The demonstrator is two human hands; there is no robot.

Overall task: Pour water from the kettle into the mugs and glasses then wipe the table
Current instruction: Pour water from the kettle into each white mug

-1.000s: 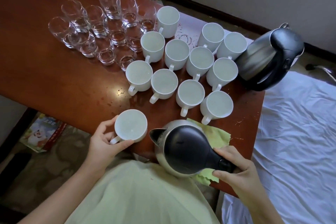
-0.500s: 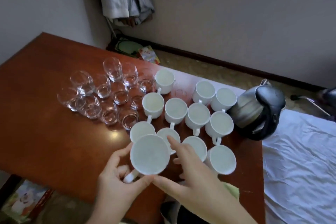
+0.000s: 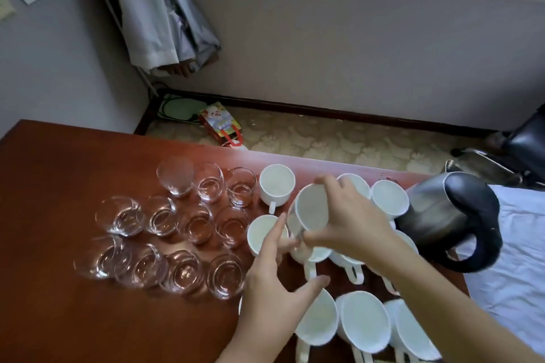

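A: Far left?
B: Reddish-brown wooden counter [image 3: 59, 244]. Clear short drinking glasses [image 3: 182, 233] clustered upright on its left half, twelve I can count, edges blurred.

A: Middle?
B: White ceramic mugs [image 3: 365, 323] packed right of the glasses, mouths up, handles mostly toward the near edge. About eleven visible, the arms hide some.

A: Hands?
B: Left hand [image 3: 274, 289] hovers over the mug block, fingers spread, index pointing to the far side, touching nothing I can confirm. Right hand [image 3: 351, 221] pinches one white lifted mug [image 3: 311, 209] by rim and wall, tilted, mouth toward the camera, above the middle mugs.

A: Kettle?
B: Steel kettle with black lid and handle [image 3: 451, 218] upright at the counter's right edge, just beside the rightmost mugs, handle toward the near right. One in view.

A: Around it?
B: White bedsheet [image 3: 513, 259] right of the counter. Grey garments [image 3: 159, 15] hang at far left, a colourful gift bag [image 3: 221, 124] on the patterned floor beyond.
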